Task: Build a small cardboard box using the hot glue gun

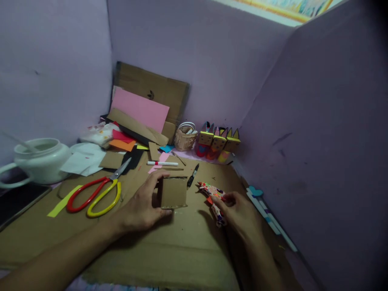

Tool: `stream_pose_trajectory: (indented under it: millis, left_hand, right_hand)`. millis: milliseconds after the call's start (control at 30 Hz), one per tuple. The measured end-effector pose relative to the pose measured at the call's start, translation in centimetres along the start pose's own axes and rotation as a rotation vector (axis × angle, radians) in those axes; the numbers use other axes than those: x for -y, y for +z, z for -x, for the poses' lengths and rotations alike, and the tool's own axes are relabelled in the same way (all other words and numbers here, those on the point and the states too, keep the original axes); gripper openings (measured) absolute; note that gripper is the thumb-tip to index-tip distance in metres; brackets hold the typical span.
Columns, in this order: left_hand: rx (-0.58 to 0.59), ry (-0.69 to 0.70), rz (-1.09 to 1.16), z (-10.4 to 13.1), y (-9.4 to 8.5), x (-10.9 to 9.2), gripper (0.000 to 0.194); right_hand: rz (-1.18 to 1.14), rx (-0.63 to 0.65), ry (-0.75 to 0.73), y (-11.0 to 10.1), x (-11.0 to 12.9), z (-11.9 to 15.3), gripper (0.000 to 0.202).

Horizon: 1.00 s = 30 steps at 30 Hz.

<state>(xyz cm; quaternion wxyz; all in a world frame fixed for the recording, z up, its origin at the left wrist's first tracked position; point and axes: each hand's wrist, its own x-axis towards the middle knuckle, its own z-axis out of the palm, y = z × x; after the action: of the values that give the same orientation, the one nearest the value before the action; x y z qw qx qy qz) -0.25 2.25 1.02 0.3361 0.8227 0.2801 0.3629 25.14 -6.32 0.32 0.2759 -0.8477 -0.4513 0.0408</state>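
Observation:
My left hand (pixel 144 202) grips a small square cardboard piece (pixel 174 193) by its left side, thumb at the lower edge and fingers at the upper one. To the right, my right hand (pixel 238 212) pinches a small colourful patterned item (pixel 214 192) with a red part on it. A black pen (pixel 193 175) lies between and just beyond the two hands. Farther back is a white marker (pixel 163 163) with a red band. Scissors (pixel 113 178) with one red and one yellow handle rest left of my left hand.
On the left stand a white pot (pixel 44 161) and a dark flat object (pixel 21 202). Coloured paper, a basket (pixel 185 138) and decorated figures (pixel 218 142) line the back. White strips (pixel 269 214) lie along the right wall. Cardboard (pixel 151 254) covers the work surface.

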Motion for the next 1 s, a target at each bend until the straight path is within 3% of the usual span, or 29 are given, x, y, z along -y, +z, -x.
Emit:
stream_pose_trajectory:
  millis: [67, 133, 333, 467, 567, 733, 1000]
  left_hand:
    - [-0.033, 0.019, -0.022, -0.2, -0.2, 0.0, 0.069]
    - [-0.044, 0.028, -0.029, -0.3, -0.3, 0.1, 0.068]
    - [-0.069, 0.049, -0.105, -0.3, -0.4, 0.8, 0.069]
    - [-0.073, 0.068, -0.127, -0.4, -0.4, 1.0, 0.069]
    - [-0.071, 0.118, -0.164, -0.5, -0.3, 1.0, 0.070]
    - [-0.088, 0.255, -0.246, -0.4, -0.1, 1.4, 0.072]
    - [-0.056, 0.304, -0.342, 0.0, 0.0, 1.8, 0.075]
  right_hand:
    - [0.090, 0.126, 0.037, -0.2, 0.1, -0.3, 0.040]
    - [0.057, 0.173, 0.045, -0.2, 0.4, -0.3, 0.032]
    - [-0.411, 0.269, 0.138, 0.3, 0.2, -0.1, 0.020]
    - [-0.799, 0.301, 0.115, 0.3, 0.7, 0.7, 0.037]
    - [-1.019, 0.372, 0.018, -0.1, 1.5, 1.7, 0.045]
    - [-1.017, 0.462, -0.195, 0.2, 2.4, 3.0, 0.051]
    - [-0.903, 0.400, -0.307, 1.3, 2.3, 3.4, 0.036]
